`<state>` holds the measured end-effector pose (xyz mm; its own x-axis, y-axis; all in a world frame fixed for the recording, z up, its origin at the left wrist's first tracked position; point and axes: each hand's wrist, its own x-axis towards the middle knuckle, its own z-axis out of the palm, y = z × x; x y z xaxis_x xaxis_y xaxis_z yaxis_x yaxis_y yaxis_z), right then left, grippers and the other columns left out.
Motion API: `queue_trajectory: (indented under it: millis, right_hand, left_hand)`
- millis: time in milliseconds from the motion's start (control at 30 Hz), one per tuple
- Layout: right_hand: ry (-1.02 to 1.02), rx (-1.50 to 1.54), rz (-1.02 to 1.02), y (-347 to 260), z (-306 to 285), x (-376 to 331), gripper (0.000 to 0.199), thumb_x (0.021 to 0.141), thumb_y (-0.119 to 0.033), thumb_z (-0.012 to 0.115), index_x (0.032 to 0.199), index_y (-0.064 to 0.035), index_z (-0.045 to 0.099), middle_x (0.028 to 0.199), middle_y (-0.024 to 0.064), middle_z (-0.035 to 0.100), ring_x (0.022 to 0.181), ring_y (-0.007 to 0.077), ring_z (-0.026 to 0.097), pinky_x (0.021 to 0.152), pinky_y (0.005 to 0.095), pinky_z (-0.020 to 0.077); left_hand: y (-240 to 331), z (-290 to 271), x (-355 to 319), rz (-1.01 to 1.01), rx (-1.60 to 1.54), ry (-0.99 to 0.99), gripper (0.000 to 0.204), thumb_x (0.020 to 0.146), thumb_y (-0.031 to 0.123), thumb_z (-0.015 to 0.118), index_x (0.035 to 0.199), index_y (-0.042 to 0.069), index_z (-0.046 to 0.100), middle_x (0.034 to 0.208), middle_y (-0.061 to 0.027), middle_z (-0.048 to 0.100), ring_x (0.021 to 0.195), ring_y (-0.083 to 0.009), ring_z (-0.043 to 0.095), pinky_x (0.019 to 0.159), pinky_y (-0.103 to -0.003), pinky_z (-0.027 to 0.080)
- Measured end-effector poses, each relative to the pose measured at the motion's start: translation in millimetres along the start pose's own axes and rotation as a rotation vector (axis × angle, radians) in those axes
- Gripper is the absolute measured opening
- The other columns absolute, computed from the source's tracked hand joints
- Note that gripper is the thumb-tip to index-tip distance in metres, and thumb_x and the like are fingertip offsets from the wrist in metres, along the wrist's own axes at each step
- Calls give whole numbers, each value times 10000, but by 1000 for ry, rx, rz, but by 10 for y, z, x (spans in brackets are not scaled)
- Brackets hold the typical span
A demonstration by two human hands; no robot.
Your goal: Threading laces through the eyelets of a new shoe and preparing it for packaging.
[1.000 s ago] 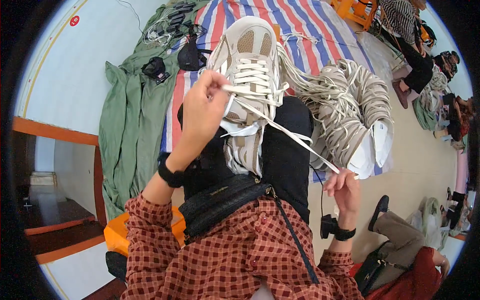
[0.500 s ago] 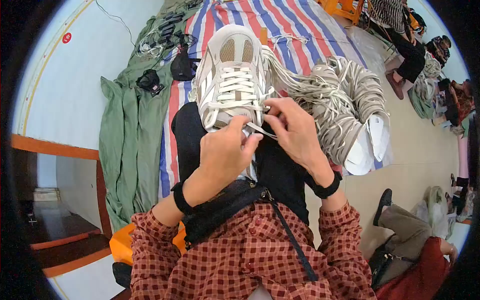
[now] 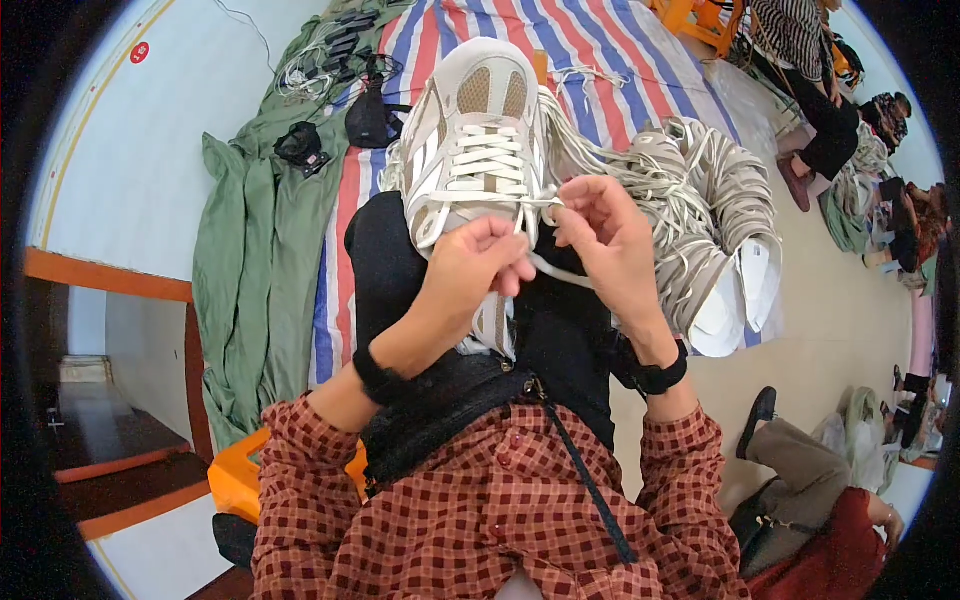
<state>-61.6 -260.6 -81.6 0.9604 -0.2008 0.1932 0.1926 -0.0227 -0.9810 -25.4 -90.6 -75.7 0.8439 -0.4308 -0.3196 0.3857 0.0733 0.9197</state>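
Striped mat [image 3: 640,60]: red, blue and white sheet across the floor from 11 to 1 o'clock, under everything listed below.
Green cloth [image 3: 245,250]: long fold along the mat's 9 o'clock edge; black pouches and cables lie on it toward 11 o'clock.
Pile of shoes [image 3: 700,220]: beige and white uppers with loose laces heaped at 2 o'clock, just beside the sneaker.
Sneaker [image 3: 475,170]: beige and white, resting on the person's black-trousered lap at centre, toe toward 12 o'clock.
Lacing progress: crossings run from toe to the upper eyelets and look snug; I judge threading done, with the knot at the tongue top left to finish.
Left hand [image 3: 478,268]: grip closed, pinching the lace [image 3: 560,275] at the sneaker's collar, just toward 6 o'clock of the eyelets.
Right hand [image 3: 610,240]: grip closed on the other lace end, at 3 o'clock of the left hand, fingertips nearly touching it.
Change since half a second ago: both hands stay together over the top eyelets; the right hand has drawn slightly toward 3 o'clock, pulling a short span of lace taut.
Change since a second ago: then the hands were well apart, lace stretched long toward 5 o'clock; now they meet at the tongue.
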Motion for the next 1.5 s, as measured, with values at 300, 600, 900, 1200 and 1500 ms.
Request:
queue_trajectory:
  millis: [300,600,900,1200,1500]
  right_hand:
    - [-158,121,18,10,6,99,194,900,-50,607,1078,0,547,944,36,604,787,103,609,723,229,497]
    - [-199,-729,-212,-25,-3,-466,401,843,-137,681,1210,-67,533,800,114,657,685,262,636,594,335,499]
    - [-185,727,78,-170,-833,-576,284,946,-145,530,1192,-4,519,677,69,574,569,153,567,574,316,519]
    - [256,1038,96,465,-1664,-611,392,938,-148,585,1299,-43,477,1247,131,575,899,166,621,917,399,525]
    - [335,1298,214,807,-2372,-295,197,964,-63,502,1127,30,562,1128,135,619,1125,239,576,998,387,493]
  left_hand:
    - [570,-798,-875,-10,297,-493,95,865,66,650,809,22,586,748,-41,634,621,-60,565,472,-195,422]
    - [673,-1166,-768,237,210,144,197,988,186,462,1117,47,513,665,31,448,477,-47,354,442,-180,281]
    - [970,-1851,-735,456,-349,-76,182,991,141,462,1088,6,537,746,7,515,514,-37,341,469,-175,282]
    - [1009,-2462,-495,555,-678,215,285,945,19,512,1230,6,519,1090,-74,637,954,-142,635,870,-273,550]
    - [1245,-2331,-179,533,-440,400,284,953,117,565,1207,-9,549,1035,-100,652,887,-134,635,843,-256,549]
